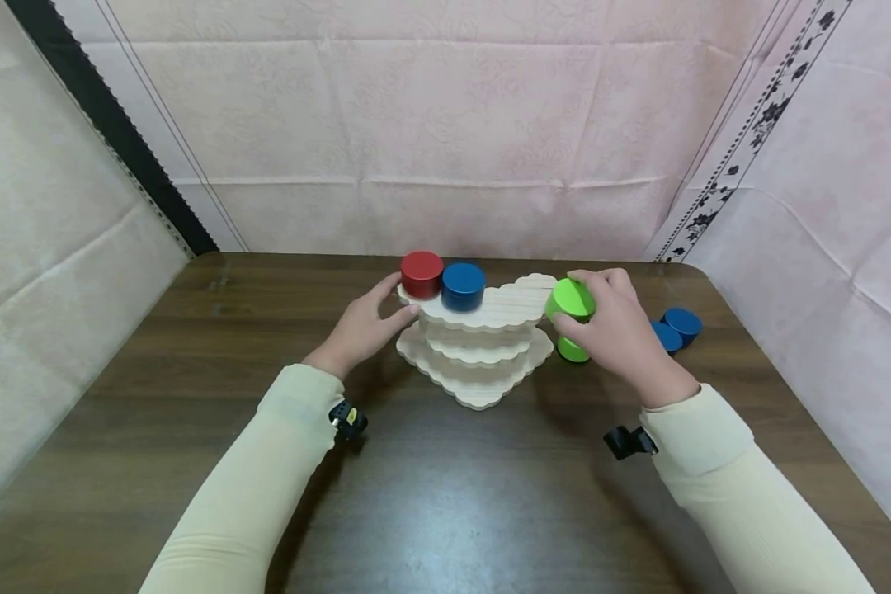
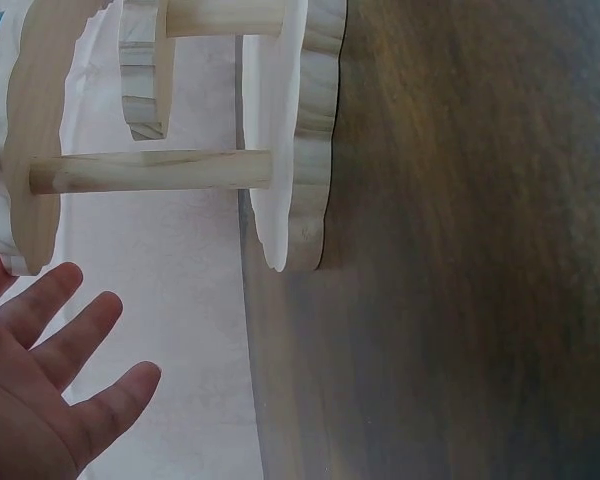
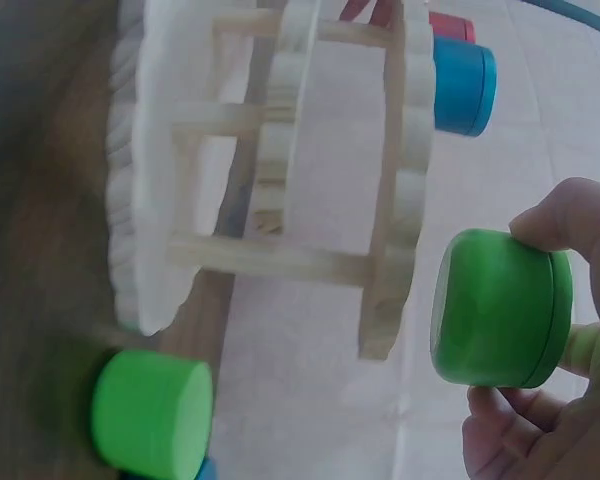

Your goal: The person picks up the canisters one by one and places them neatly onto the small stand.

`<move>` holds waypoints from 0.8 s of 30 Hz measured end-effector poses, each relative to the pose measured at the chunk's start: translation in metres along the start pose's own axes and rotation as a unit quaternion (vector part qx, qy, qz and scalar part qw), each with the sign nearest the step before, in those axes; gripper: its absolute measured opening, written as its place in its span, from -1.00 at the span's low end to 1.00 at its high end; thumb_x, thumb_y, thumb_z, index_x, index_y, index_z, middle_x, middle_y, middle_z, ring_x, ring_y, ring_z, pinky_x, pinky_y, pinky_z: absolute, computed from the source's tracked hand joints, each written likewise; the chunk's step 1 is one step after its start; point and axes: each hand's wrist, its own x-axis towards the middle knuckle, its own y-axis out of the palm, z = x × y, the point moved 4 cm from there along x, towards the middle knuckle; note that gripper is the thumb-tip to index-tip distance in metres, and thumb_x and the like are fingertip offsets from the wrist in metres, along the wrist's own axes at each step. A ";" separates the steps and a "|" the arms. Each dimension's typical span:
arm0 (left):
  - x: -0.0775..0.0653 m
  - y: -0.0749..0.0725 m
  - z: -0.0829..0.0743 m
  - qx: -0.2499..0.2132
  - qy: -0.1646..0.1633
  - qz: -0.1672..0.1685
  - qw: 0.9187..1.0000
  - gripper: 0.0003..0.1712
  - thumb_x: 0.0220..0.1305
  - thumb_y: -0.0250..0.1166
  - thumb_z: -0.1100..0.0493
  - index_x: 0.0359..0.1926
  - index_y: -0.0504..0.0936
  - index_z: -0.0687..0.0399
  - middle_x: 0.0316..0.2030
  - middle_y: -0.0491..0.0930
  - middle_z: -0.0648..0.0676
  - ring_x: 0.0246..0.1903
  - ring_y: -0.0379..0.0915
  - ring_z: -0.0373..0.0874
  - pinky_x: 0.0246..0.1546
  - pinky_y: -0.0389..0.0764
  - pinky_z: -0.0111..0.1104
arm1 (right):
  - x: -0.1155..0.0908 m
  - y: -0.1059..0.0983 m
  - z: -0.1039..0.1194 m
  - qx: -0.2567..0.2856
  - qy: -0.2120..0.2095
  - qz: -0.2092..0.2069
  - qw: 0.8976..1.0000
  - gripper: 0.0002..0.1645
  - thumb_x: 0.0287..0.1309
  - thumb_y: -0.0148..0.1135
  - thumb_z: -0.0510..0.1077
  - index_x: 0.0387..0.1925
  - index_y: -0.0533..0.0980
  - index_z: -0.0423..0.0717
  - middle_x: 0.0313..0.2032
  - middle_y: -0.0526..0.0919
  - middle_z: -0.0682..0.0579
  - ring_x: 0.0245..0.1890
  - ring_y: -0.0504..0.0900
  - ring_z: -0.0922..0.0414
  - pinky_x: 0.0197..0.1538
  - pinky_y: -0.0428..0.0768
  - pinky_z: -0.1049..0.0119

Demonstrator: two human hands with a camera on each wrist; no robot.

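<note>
A pale wooden tiered stand (image 1: 483, 388) with scalloped edges and dowel posts (image 2: 150, 172) stands on the table. On its top tier, a red round container (image 1: 421, 276) and a blue round container (image 1: 464, 289) sit side by side at the left. My left hand (image 1: 364, 332) touches that tier's left end, thumb at the front edge, the other fingers spread (image 2: 55, 325). At the right end, my right hand (image 1: 610, 326) pinches a green round lidded container (image 3: 500, 308) between thumb and fingers, tilted and slightly apart from the tier.
Another green container (image 3: 150, 415) lies on the table beside the stand's right side. Two blue containers, one nearer (image 1: 667, 337) and one farther (image 1: 681, 323), are farther right. Cloth walls (image 1: 445, 124) enclose the table's (image 1: 445, 495) back and sides.
</note>
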 end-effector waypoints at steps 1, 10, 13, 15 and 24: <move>0.000 0.000 0.000 0.000 -0.001 0.001 1.000 -0.10 0.29 0.13 -0.28 0.51 0.02 -0.13 0.43 0.17 0.11 0.38 0.11 0.11 0.26 0.23 0.18 | 0.002 0.001 0.003 0.001 -0.005 0.002 1.000 -0.24 0.16 0.24 0.04 0.34 0.29 -0.14 0.10 0.23 -0.23 -0.05 0.31 -0.09 -0.15 0.45 0.07; 0.000 0.001 -0.002 -0.003 -0.003 0.001 1.000 -0.10 0.29 0.13 -0.29 0.51 0.02 -0.11 0.42 0.18 0.14 0.37 0.11 0.14 0.26 0.23 0.20 | 0.018 0.016 0.025 0.003 -0.024 0.020 1.000 -0.24 0.11 0.21 0.00 0.34 0.30 -0.13 0.07 0.26 -0.18 -0.02 0.28 -0.06 -0.13 0.45 0.06; 0.000 0.002 -0.002 -0.004 0.001 0.000 1.000 -0.10 0.30 0.12 -0.28 0.51 0.02 -0.10 0.42 0.19 0.14 0.37 0.12 0.14 0.27 0.22 0.19 | 0.023 0.020 0.030 0.006 -0.032 0.028 0.999 -0.25 0.14 0.20 -0.01 0.34 0.29 -0.15 0.08 0.26 -0.19 -0.02 0.29 -0.06 -0.11 0.44 0.06; 0.000 0.002 -0.002 -0.004 0.002 -0.001 1.000 -0.10 0.29 0.12 -0.29 0.51 0.03 -0.10 0.42 0.19 0.13 0.37 0.12 0.13 0.27 0.22 0.18 | 0.025 0.023 0.033 0.010 -0.035 0.030 0.999 -0.26 0.15 0.21 -0.02 0.34 0.29 -0.15 0.09 0.26 -0.18 -0.02 0.29 -0.06 -0.10 0.44 0.08; 0.001 0.002 -0.001 -0.005 0.002 -0.003 1.000 -0.10 0.29 0.13 -0.30 0.51 0.03 -0.13 0.42 0.19 0.11 0.37 0.12 0.11 0.27 0.22 0.18 | 0.036 0.034 0.044 0.006 -0.041 0.055 0.998 -0.24 0.14 0.23 0.00 0.34 0.29 -0.16 0.10 0.27 -0.16 -0.02 0.29 -0.03 -0.12 0.46 0.12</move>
